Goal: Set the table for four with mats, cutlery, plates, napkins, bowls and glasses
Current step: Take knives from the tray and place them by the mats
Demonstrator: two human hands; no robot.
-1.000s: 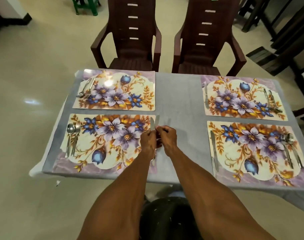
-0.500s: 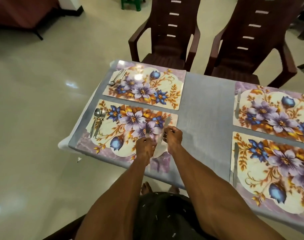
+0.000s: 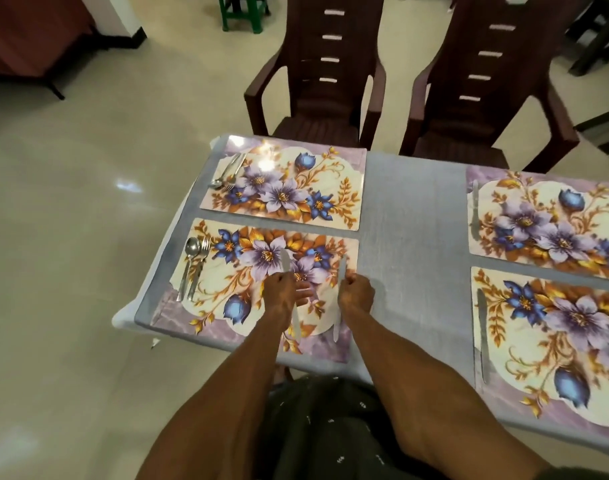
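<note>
The two knives, together a second ago, now sit apart: left hand (image 3: 284,292) grips one knife (image 3: 285,263), right hand (image 3: 356,292) the other knife (image 3: 341,271), blades pointing away.

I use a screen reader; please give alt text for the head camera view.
Each hand, left hand and right hand, holds a knife over the near-left floral placemat, which already has a spoon and fork. Three more mats lie on the grey table.

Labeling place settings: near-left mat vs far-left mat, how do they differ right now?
1. Knives: the near-left mat has two over it, one gripped by the left hand, one by the right hand; the far-left mat shows none.
2. Cutlery pose: the near-left mat's spoon and fork run roughly along its left edge; the far-left mat's pair lies angled in its far-left corner.

Shared: the same floral print, cutlery on the left, no plates.
</note>
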